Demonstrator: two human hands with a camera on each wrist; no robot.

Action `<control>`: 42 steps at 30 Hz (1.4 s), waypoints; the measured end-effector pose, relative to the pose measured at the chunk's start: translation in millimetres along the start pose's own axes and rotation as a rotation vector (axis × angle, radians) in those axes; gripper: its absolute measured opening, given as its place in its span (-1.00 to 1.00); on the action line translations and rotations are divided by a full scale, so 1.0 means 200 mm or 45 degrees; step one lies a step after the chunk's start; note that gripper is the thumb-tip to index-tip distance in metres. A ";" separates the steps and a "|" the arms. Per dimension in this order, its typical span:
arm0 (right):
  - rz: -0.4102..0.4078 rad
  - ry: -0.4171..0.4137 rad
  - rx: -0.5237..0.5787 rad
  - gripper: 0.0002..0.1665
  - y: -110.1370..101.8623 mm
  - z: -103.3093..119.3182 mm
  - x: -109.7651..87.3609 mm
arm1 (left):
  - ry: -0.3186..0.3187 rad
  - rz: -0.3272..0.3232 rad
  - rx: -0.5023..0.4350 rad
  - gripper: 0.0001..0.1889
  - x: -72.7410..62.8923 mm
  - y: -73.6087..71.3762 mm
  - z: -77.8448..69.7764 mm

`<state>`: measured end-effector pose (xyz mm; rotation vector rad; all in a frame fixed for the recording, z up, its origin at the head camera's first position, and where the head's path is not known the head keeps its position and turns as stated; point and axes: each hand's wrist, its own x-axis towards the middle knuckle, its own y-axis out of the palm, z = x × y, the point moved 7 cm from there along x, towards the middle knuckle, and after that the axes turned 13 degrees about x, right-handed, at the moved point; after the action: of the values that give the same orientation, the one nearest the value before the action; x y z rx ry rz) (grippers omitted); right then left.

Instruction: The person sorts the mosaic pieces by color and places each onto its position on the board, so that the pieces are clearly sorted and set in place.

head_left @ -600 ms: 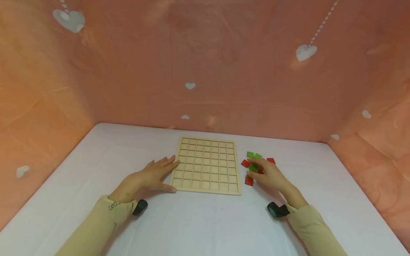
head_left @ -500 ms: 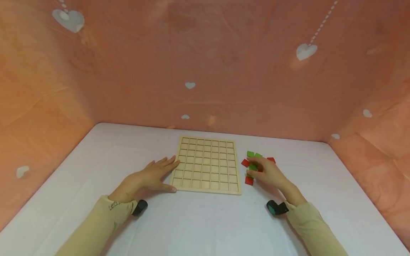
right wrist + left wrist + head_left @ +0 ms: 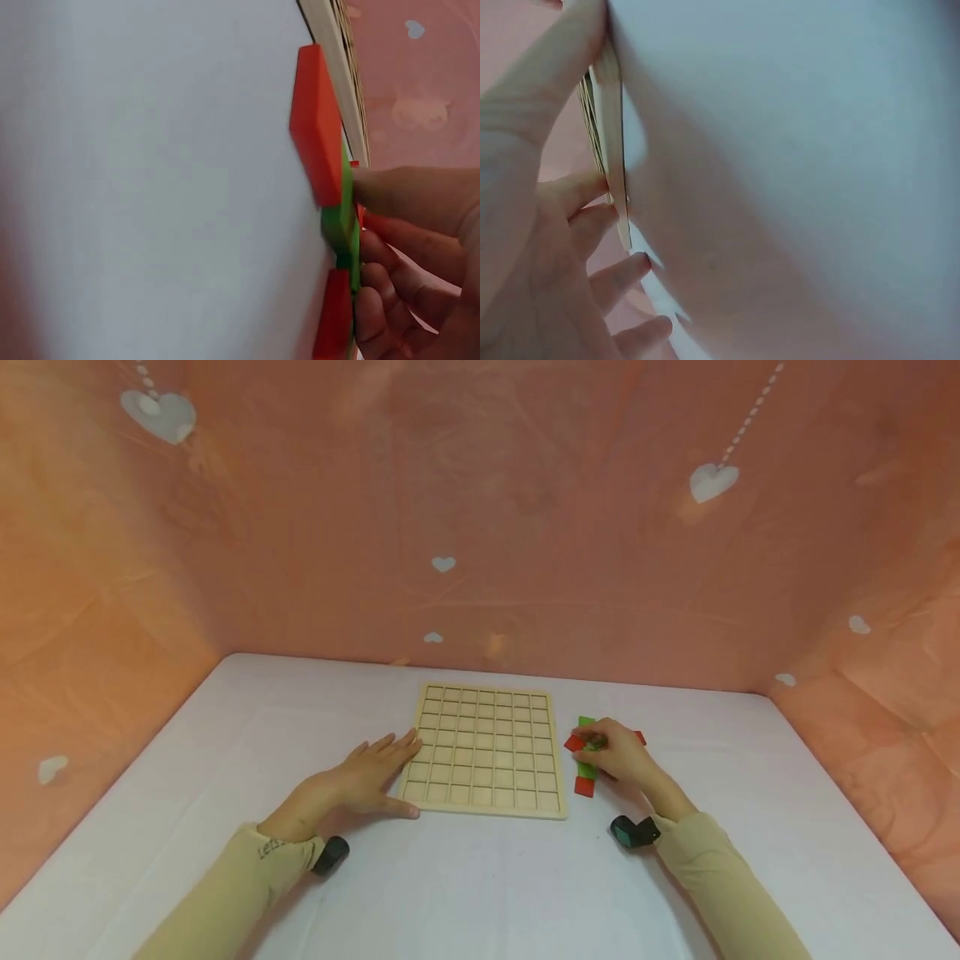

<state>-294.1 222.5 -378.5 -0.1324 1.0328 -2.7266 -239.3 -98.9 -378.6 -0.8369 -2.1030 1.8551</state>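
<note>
In my head view the right hand (image 3: 626, 756) has shifted slightly left and farther, over red and green tiles (image 3: 587, 770), hiding several. Left of them lies the board (image 3: 483, 752); the left hand (image 3: 369, 774) is spread at its left edge. An orange backdrop (image 3: 525, 527) rises beyond the white table (image 3: 480, 885). My left wrist view shows only the board's edge, partly behind the thumb (image 3: 562, 56). In my right wrist view, a red tile (image 3: 316, 124) partly covers green ones; the fingers (image 3: 375, 300) curl, whether pinching one I cannot tell.
</note>
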 end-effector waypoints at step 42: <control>0.069 -0.118 0.238 -0.58 0.21 0.25 0.16 | -0.005 0.065 -0.033 -0.04 -0.03 0.01 -0.03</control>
<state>-308.9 152.3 -369.4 -0.1950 0.7423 -2.7221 -230.5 -97.7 -377.7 -0.9018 -2.1317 1.8594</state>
